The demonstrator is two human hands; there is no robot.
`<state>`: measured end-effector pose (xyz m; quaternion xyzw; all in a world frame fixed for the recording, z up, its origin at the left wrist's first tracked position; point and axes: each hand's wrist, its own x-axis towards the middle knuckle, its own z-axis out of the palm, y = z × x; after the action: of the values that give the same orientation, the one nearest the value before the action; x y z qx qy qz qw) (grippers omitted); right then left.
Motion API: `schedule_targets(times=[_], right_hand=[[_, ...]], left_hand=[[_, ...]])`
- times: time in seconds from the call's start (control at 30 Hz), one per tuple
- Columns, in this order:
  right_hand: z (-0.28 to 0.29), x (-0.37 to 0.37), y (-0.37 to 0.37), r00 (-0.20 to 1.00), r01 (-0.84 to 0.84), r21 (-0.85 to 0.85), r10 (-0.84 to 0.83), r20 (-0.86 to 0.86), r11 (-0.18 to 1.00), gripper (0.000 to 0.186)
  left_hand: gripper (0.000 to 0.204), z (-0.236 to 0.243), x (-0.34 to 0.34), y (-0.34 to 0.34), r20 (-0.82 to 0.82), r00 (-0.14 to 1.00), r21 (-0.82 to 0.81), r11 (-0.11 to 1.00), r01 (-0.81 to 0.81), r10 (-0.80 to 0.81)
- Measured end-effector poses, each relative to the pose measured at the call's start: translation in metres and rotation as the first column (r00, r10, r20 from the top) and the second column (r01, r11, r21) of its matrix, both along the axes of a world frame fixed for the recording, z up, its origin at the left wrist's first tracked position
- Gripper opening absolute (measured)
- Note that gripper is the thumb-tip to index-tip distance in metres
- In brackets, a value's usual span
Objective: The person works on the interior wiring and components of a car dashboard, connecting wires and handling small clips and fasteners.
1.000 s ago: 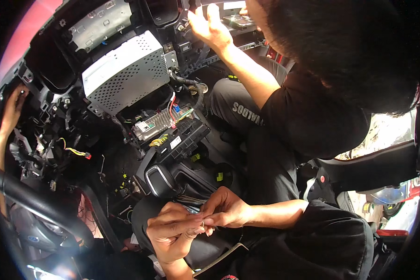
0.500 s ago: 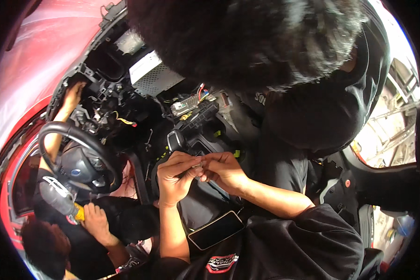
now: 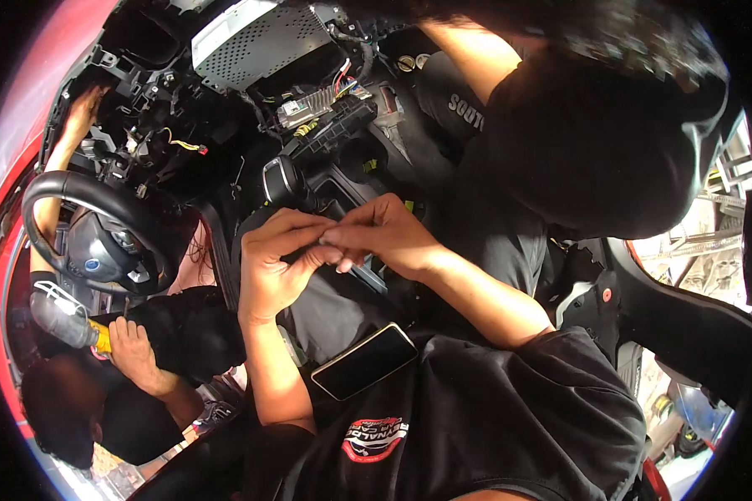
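Note:
My left hand (image 3: 274,260) and my right hand (image 3: 397,238) meet in front of me, above the centre console. Thumbs and fingers of both are pinched together at the tips. Whatever small thing sits between them is hidden by the fingers. Just beyond my left hand stands the gear selector (image 3: 281,179). A dark-screened phone (image 3: 365,361) lies close to my body, below the hands.
At left, a co-worker's hand (image 3: 134,355) grips a grey and yellow tool (image 3: 71,321) below the steering wheel (image 3: 48,194). Another person (image 3: 593,150) leans in at right. Beyond the console are a perforated metal box (image 3: 263,46), a wired module (image 3: 309,108) and a loose yellow cable (image 3: 185,145).
My view has shifted, so the car interior sits higher and further left. The person at right has moved their head away to the upper right, uncovering an arm. My hands stay pinched together.

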<state>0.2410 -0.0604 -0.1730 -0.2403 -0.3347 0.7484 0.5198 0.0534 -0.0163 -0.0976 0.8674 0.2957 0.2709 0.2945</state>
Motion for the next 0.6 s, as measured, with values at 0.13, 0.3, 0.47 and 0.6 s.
schedule_targets(times=[0.13,0.3,0.47,0.6], right_hand=[[-0.011,0.004,0.008,0.995,-0.008,-0.001,0.008,0.1,1.0,0.024],[-0.01,0.0,0.008,0.991,-0.022,-0.01,0.023,0.13,1.0,0.025],[-0.01,0.0,0.009,0.955,-0.016,-0.053,0.031,0.296,0.998,0.024],[-0.017,-0.006,0.003,0.989,0.017,-0.03,-0.012,0.151,0.999,0.029]], left_hand=[[0.026,-0.008,0.001,0.006,-0.011,1.0,-0.068,0.998,0.002,-0.003],[0.021,-0.008,0.001,0.008,0.007,1.0,-0.07,0.998,0.006,-0.005],[0.018,-0.016,-0.007,0.009,0.011,1.0,0.046,0.999,-0.006,0.006],[0.024,-0.027,-0.018,0.011,0.05,0.997,0.141,0.989,0.051,-0.059]])
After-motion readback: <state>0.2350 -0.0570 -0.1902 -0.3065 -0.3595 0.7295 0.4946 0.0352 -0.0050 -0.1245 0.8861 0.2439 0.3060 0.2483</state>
